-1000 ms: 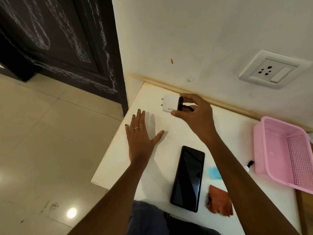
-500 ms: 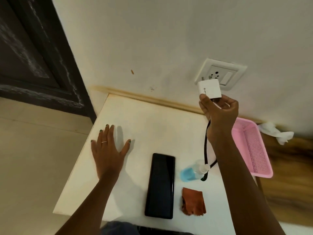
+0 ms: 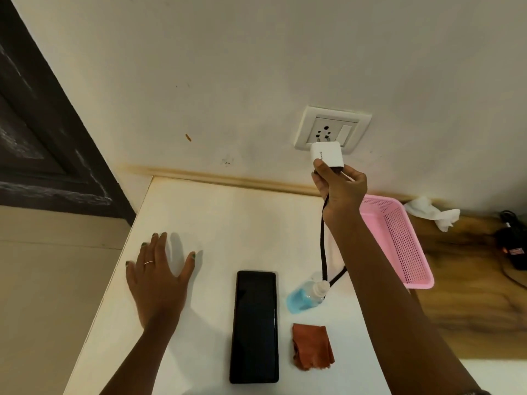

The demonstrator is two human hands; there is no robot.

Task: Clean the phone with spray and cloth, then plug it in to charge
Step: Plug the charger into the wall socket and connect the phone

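Soft, warm, even light here, a touch dim. The left hand (image 3: 159,283) throws a faint shadow to its right on the white surface (image 3: 228,223), with no glare. Wide-angle bending tilts the wall (image 3: 256,67) and dark door (image 3: 42,138) at the edges. Detail is slightly soft throughout.

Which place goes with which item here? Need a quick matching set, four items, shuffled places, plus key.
Items:
1. phone
2. charger adapter
3. spray bottle
4. cloth

Places:
A. lying on the table between phone and right forearm, cap toward the cable
B. held in the right hand at the wall socket
C. flat on the table, right of the left hand
D. crumpled near the table's front edge, below the bottle

Pairs: 1-C, 2-B, 3-A, 4-D
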